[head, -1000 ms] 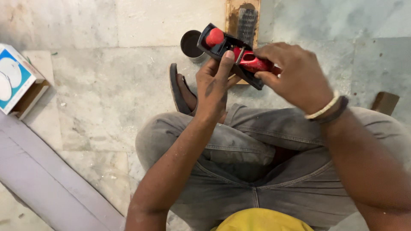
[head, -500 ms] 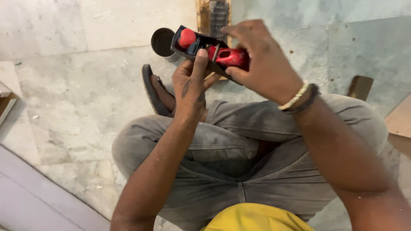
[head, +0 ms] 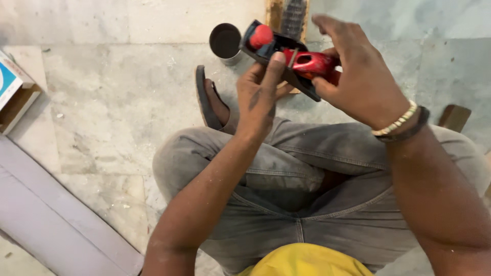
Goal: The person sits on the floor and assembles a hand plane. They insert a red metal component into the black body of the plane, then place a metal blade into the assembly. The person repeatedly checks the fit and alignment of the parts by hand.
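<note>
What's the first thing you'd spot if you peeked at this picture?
The bright red and black hand plane, held up near the top middle by the left hand and the right hand. Just behind it, a small dark round tin stands on the pale marble floor, and a sandal shows beside the grey-trousered knee.

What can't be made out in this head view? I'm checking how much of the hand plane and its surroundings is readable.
- Hand plane: its sole faces away; the left hand and right hand cover its rear and part of its body.
- Brush on the wooden board: cut off by the top edge.
- Box: cut off by the left edge.
- Sandal: mostly hidden by the foot and knee.
- Round tin: contents too dark to tell.
</note>
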